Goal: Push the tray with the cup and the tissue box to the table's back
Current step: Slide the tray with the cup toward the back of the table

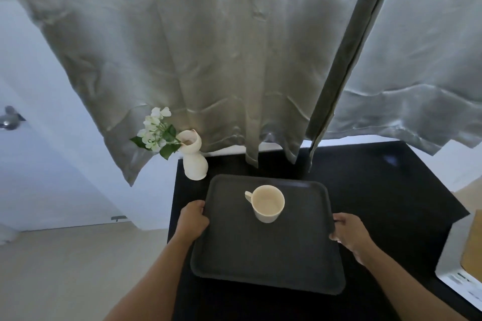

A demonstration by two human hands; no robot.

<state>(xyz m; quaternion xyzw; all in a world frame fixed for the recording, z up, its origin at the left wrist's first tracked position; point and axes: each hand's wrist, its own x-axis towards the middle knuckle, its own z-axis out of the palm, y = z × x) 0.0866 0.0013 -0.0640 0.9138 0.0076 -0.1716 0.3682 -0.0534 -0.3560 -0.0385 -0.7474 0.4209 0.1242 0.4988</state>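
A dark grey tray [260, 255] lies on the black table [378, 190]. A cream cup [268, 203] stands upright on the tray's far half, handle pointing left. My left hand [193, 221] grips the tray's left rim. My right hand [349, 234] grips its right rim. A box [467, 255], white below and tan on top, sits at the right edge of the view, off the tray; whether it is the tissue box I cannot tell.
A white vase [194, 159] with white flowers stands at the table's back left corner, just beyond the tray. Grey curtains [234, 73] hang down over the table's back edge. Pale floor lies to the left.
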